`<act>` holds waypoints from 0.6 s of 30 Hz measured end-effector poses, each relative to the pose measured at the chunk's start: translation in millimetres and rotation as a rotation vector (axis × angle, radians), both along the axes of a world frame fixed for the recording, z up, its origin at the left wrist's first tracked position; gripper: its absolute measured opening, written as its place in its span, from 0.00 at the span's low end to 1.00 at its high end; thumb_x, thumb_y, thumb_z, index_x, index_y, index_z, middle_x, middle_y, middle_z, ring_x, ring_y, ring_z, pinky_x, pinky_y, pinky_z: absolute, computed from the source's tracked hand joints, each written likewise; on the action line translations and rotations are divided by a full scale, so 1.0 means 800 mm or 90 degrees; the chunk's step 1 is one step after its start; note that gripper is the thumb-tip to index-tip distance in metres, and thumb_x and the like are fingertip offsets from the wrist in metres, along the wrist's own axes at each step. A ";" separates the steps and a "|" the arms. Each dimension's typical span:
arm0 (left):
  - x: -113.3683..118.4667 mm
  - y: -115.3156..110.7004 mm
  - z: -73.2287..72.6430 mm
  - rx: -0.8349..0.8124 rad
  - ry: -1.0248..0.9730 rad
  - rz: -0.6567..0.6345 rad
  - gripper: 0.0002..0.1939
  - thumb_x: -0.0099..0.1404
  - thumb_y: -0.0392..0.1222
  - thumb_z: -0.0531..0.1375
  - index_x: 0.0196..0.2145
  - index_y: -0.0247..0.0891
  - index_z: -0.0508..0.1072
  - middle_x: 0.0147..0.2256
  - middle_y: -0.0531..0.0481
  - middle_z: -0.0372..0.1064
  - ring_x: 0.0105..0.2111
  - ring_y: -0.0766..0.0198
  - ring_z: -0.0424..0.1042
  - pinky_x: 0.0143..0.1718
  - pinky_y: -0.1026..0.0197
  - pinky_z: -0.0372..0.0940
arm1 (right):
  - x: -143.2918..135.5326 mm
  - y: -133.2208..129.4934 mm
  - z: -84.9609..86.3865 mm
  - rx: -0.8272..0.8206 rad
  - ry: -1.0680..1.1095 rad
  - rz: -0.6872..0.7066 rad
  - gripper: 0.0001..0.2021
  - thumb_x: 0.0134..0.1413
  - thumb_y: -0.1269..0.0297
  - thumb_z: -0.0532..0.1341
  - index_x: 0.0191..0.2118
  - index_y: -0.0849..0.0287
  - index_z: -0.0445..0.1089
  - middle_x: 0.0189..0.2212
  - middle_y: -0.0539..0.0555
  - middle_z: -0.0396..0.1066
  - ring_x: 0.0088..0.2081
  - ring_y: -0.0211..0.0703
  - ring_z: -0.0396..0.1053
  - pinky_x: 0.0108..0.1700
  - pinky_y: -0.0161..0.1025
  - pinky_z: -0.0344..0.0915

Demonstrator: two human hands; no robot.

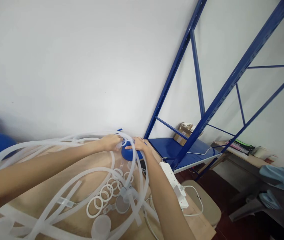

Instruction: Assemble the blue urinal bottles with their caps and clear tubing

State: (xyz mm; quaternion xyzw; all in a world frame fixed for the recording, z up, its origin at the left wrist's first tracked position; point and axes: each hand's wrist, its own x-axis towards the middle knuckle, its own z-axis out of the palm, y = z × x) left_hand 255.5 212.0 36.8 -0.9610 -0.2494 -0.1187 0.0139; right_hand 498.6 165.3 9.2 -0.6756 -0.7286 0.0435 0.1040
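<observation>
Two bare forearms, no sleeves, hands (pixel 112 141) unadorned

No readable text, label, brand or number anywhere; cardboard box (pixel 183 132) on shelf too blurred.

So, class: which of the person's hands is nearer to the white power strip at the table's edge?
The right. The right hand rests on the blue object, just up the table from the power strip; the left hand grips translucent tubing farther off.
</observation>
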 end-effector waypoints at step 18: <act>0.053 -0.005 -0.027 -0.144 -0.037 0.039 0.14 0.73 0.48 0.62 0.48 0.34 0.75 0.44 0.46 0.75 0.41 0.59 0.76 0.44 0.51 0.74 | -0.002 0.000 0.002 -0.009 -0.017 -0.019 0.32 0.46 0.39 0.72 0.54 0.50 0.77 0.53 0.56 0.77 0.60 0.59 0.68 0.66 0.54 0.57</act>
